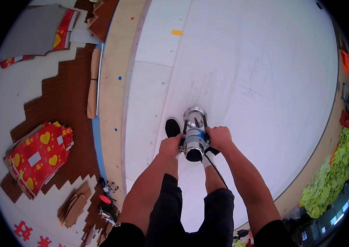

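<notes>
Both my hands grip a corded power tool with two side handles, a silver and blue motor body [195, 136] and a round metal ring base [195, 110]. My left hand [170, 145] is closed round its left side, and my right hand [220, 138] round its right. Black rods run between the body and the ring. A black cord [216, 171] trails back from the tool past my right leg. The tool is in front of my legs, over a broad white sheet [240, 82]. My left black shoe [172, 126] shows beside the ring; the other is mostly hidden behind the tool.
A pale wooden border [112, 86] runs along the sheet's left side, with a brown paper roll [93, 84] beside it. Further left lie red printed cardboard [42, 154] and brown cardboard pieces [75, 203]. Bright green material [332, 168] is heaped at the right.
</notes>
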A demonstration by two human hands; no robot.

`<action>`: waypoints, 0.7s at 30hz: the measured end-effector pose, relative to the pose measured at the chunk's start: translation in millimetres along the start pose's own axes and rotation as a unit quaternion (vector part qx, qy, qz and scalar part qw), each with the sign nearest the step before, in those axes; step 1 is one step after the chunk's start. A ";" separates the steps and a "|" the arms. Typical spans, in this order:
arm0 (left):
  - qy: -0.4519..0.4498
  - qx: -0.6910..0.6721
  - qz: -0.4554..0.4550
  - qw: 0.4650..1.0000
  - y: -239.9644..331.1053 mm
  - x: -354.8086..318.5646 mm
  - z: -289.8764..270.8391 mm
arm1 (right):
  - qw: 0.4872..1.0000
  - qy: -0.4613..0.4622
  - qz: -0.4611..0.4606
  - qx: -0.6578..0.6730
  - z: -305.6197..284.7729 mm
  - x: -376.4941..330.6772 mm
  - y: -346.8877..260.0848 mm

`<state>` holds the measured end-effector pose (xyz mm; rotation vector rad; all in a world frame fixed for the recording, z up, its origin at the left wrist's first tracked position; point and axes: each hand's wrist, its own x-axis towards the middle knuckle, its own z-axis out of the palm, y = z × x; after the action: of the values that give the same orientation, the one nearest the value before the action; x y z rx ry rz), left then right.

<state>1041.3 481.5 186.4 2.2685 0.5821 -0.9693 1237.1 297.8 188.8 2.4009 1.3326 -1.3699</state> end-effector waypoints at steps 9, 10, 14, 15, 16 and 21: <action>0.033 -0.044 0.005 0.998 -58.4 46.2 20.1 | 0.999 -0.031 0.009 -0.023 3.0 71.4 -16.0; 0.030 -0.051 0.001 0.998 -58.5 48.3 19.4 | 0.999 -0.038 0.008 -0.028 0.9 74.3 -17.0; 0.023 -0.077 -0.020 0.997 -60.5 51.7 20.9 | 0.996 -0.069 -0.002 -0.058 -13.2 89.3 -20.5; 0.023 -0.082 -0.026 0.996 -61.3 51.4 22.6 | 0.995 -0.074 -0.006 -0.062 -15.0 91.7 -22.1; 0.032 -0.088 -0.025 0.995 -62.7 50.7 23.4 | 0.995 -0.076 -0.011 -0.066 -17.7 94.8 -23.8; 0.058 -0.118 -0.029 0.991 -67.7 48.0 28.9 | 0.993 -0.079 -0.035 -0.082 -28.4 106.2 -28.6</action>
<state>1017.6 518.7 110.3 2.1158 0.7735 -0.7560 1259.5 396.7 137.8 2.1130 1.4394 -1.3742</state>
